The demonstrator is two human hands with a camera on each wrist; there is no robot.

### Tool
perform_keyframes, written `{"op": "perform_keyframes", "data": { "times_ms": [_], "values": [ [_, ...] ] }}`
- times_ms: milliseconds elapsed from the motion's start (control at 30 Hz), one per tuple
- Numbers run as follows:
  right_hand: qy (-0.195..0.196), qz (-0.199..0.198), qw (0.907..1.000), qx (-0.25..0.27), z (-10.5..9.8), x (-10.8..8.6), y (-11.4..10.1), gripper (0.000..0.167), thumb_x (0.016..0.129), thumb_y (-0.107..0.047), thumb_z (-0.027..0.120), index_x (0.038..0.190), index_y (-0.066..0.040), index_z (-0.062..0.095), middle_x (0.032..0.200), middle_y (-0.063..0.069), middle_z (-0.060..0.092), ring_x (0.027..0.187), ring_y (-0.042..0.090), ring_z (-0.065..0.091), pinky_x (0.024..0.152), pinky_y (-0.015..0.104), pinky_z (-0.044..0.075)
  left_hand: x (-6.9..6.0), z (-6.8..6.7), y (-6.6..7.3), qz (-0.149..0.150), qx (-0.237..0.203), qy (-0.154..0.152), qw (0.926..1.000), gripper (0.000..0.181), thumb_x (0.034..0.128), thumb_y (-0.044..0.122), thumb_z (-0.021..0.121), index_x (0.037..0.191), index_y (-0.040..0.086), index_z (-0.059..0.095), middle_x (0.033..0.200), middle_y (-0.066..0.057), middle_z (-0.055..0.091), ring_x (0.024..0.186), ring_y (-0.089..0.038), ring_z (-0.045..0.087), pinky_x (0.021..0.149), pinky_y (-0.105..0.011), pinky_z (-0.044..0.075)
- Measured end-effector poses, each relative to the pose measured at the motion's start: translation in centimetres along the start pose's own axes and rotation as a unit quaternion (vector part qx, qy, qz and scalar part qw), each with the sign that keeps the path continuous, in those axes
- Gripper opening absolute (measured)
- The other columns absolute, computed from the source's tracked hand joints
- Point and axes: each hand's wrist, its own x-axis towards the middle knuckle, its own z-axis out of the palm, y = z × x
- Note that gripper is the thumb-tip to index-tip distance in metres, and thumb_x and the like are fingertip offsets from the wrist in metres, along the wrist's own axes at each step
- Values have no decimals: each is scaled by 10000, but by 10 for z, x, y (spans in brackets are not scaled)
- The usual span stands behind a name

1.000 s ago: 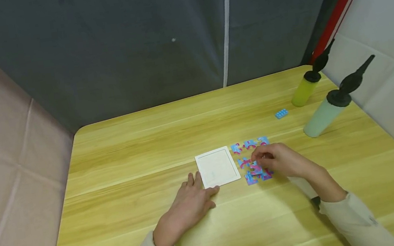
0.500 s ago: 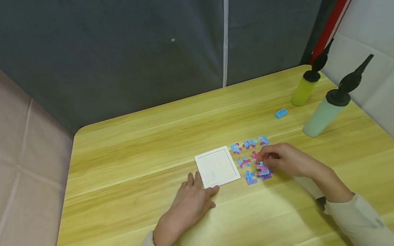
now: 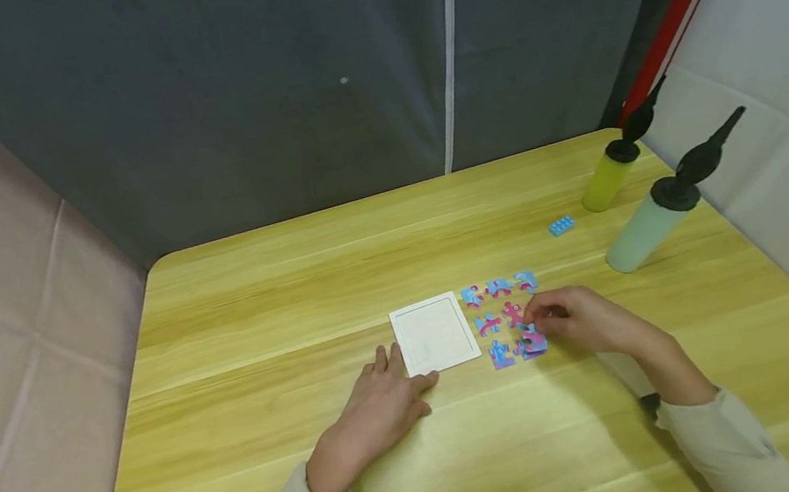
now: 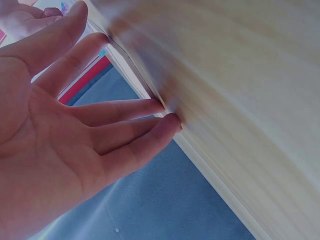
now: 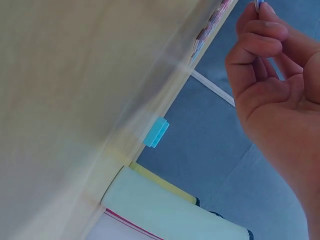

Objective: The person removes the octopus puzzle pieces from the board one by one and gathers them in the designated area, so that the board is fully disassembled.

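Observation:
A pink and blue jigsaw puzzle piece (image 3: pixel 533 337) is pinched between thumb and fingertips of my right hand (image 3: pixel 590 323), just over another piece at the lower right of the group. In the right wrist view its thin edge (image 5: pixel 258 6) shows at the fingertips. More puzzle pieces (image 3: pixel 499 288) lie in loose rows beside a square white puzzle tray (image 3: pixel 436 334), whose inside is bare. My left hand (image 3: pixel 379 408) rests at the tray's near left corner, fingers spread and fairly straight. In the left wrist view, fingertips of this hand (image 4: pixel 90 120) touch the tray's edge and the table.
A small blue toy brick (image 3: pixel 562 226) lies behind the pieces. Two upright pump bottles with black tops, one yellow-green (image 3: pixel 601 182) and one pale green (image 3: pixel 646 234), stand at the right of the wooden table (image 3: pixel 260 315). A dark curtain (image 3: pixel 230 101) hangs behind.
My right hand has moved a little to the right with the pinched piece, uncovering the pink piece in the middle row. The left hand stays at the tray's corner.

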Motion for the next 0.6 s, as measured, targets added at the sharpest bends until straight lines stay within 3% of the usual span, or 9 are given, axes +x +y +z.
{"op": "perform_keyframes", "data": {
  "times_ms": [600],
  "values": [
    [46,49,9999,102,-6,-11,6,151,981,0,646,1027,-119,727,922,-28,702,830,52,577,734,221,505,0,0,0,-26,42,25,10000,445,948,349,731,1379,245,683,1493,-425,435,1365,-641,431,1045,-645,489]
  ]
}}
